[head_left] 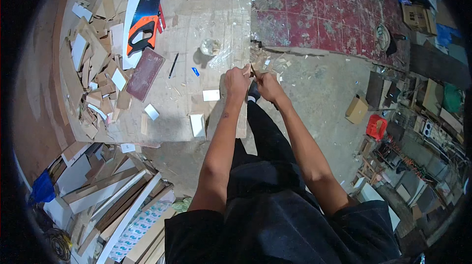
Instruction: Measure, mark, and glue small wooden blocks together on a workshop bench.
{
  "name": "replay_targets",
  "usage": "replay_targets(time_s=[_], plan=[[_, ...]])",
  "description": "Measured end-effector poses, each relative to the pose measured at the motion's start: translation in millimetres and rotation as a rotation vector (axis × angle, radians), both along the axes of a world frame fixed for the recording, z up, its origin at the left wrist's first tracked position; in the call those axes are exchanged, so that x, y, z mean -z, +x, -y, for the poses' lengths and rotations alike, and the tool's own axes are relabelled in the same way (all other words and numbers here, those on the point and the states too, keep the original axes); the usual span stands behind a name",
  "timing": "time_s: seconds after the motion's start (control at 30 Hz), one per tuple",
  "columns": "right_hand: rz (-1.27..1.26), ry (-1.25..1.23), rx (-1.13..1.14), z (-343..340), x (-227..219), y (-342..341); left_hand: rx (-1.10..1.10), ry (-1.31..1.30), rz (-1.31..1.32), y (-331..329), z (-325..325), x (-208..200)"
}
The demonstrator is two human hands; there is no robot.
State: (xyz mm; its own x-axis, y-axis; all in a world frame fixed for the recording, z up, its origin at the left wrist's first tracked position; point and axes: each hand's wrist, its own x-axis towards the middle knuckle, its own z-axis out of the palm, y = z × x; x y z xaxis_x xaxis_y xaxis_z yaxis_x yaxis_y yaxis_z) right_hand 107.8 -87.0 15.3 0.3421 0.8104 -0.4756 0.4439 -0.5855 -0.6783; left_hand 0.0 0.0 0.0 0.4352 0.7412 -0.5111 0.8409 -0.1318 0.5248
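My left hand (pixel 236 82) is closed at the table's right edge, its fingers pinching something too small to make out. Right beside it, my right hand (pixel 269 87) is closed round a thin, dark, blade-like tool (pixel 252 71), its tip pointing away from me near the left fingertips. The tool's exact kind is hidden by the fingers. On the wooden table (pixel 196 23), nearest to my left forearm, lie a small white-faced block (pixel 211 95) and another white-faced wood block (pixel 197 125). A clear cup (pixel 210 47) stands just beyond the left hand.
A handsaw with an orange handle (pixel 143 30) lies at the table's far left, beside a brown rectangular board (pixel 145 74). Wood offcuts (pixel 93 67) pile along the left side. A black pencil-like stick (pixel 173 65) lies mid-table. Boards (pixel 123 205) lean below left; a red crate (pixel 376 126) stands right.
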Motion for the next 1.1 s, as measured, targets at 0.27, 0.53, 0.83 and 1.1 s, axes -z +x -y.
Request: replay_targets(time_s=[0.27,0.53,0.83,1.1], plan=[[0.014,-0.047,-0.035,-30.7,8.8,1.2,-0.053,-0.01,-0.025,8.1,-31.5,0.4],[-0.001,0.01,-0.009,-6.1,-12.8,-11.7,-0.087,-0.053,-0.029,2.8,-21.0,-3.2],[0.019,0.001,0.117,23.0,-23.9,-26.0,-0.035,-0.036,-0.013,-3.7,-3.8,-1.3],[0.203,0.019,0.311,-2.8,10.6,-32.1,-0.011,-0.015,-0.007,-7.8,2.6,-5.3]])
